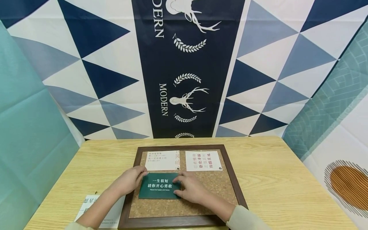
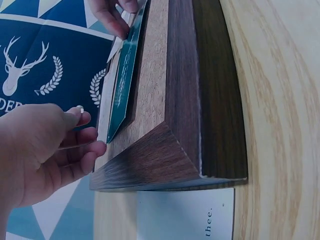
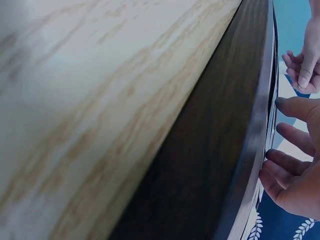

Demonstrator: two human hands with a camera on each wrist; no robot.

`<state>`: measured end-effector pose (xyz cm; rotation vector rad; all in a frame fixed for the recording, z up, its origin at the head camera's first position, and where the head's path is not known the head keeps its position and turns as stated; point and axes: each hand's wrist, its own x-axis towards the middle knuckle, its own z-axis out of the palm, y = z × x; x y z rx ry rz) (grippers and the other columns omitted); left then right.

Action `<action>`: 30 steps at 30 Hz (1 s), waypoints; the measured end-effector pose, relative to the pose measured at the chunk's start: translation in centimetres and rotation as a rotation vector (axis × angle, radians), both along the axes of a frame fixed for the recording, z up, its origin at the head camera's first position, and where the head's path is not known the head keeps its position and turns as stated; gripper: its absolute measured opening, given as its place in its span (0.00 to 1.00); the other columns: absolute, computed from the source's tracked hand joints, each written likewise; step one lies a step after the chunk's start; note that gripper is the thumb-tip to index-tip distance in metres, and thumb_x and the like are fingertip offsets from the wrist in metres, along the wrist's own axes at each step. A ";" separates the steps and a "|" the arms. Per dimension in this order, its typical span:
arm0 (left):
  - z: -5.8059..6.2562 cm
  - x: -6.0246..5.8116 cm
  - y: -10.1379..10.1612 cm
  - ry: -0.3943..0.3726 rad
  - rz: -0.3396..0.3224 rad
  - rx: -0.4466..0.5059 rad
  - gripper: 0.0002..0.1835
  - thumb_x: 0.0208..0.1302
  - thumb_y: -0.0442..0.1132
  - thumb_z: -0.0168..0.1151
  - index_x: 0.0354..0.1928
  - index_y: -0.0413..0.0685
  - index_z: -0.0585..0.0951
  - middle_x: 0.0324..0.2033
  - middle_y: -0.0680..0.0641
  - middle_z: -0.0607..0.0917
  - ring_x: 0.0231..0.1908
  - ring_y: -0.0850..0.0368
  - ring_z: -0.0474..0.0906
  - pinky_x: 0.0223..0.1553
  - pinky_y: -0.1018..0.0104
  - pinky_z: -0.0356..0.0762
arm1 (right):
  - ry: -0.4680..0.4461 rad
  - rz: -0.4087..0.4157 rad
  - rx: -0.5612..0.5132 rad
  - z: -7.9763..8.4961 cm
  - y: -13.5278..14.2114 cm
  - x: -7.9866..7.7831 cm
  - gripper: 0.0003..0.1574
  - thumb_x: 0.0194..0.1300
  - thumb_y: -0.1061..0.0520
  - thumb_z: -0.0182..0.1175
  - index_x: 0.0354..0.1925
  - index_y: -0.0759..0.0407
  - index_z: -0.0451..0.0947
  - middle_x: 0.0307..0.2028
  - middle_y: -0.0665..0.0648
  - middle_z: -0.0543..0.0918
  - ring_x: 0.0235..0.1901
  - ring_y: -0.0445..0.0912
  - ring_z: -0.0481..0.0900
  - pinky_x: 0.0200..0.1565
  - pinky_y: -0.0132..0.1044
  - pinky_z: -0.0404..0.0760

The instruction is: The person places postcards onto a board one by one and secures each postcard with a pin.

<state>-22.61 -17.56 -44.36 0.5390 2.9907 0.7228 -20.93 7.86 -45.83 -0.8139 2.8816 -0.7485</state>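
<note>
A green card (image 1: 159, 193) with white lettering lies on a brown-framed corkboard (image 1: 212, 204). My left hand (image 1: 130, 179) is at the card's upper left corner. In the left wrist view, its thumb and forefinger pinch a small white push pin (image 2: 80, 108), while the other fingertips are right at the card's corner. My right hand (image 1: 192, 188) rests its spread fingers on the card's right side. The right wrist view shows those fingers (image 3: 287, 162) stretched over the board behind its dark frame edge.
Along the cork's top, a white card (image 1: 161, 161) and another white card (image 1: 198, 161) each carry a dark pin at the lower right corner. A loose white card (image 1: 113, 212) lies on the wooden table (image 1: 267, 179) under my left forearm. A patterned cloth (image 1: 189, 64) hangs behind.
</note>
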 end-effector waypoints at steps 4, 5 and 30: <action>-0.2 -0.4 -0.2 -0.110 0.049 0.079 0.08 0.70 0.38 0.49 0.31 0.49 0.75 0.23 0.53 0.72 0.24 0.60 0.67 0.26 0.67 0.66 | 0.025 0.004 0.032 0.0 0.0 0.0 0.19 0.55 0.50 0.68 0.45 0.53 0.81 0.56 0.59 0.75 0.58 0.56 0.71 0.59 0.51 0.69; -0.3 -0.6 -0.4 -0.123 0.055 0.097 0.09 0.70 0.38 0.49 0.31 0.49 0.75 0.22 0.52 0.71 0.24 0.59 0.66 0.25 0.67 0.65 | 0.025 0.003 0.034 0.0 0.0 0.0 0.19 0.55 0.50 0.68 0.45 0.53 0.81 0.55 0.59 0.75 0.58 0.56 0.71 0.59 0.51 0.69; -1.7 -1.9 -1.7 -0.255 0.170 0.367 0.07 0.65 0.36 0.57 0.33 0.41 0.81 0.27 0.48 0.76 0.28 0.57 0.68 0.26 0.69 0.66 | 0.004 -0.008 0.065 0.0 -0.1 -0.1 0.20 0.55 0.48 0.68 0.46 0.51 0.80 0.58 0.60 0.73 0.60 0.56 0.69 0.59 0.52 0.69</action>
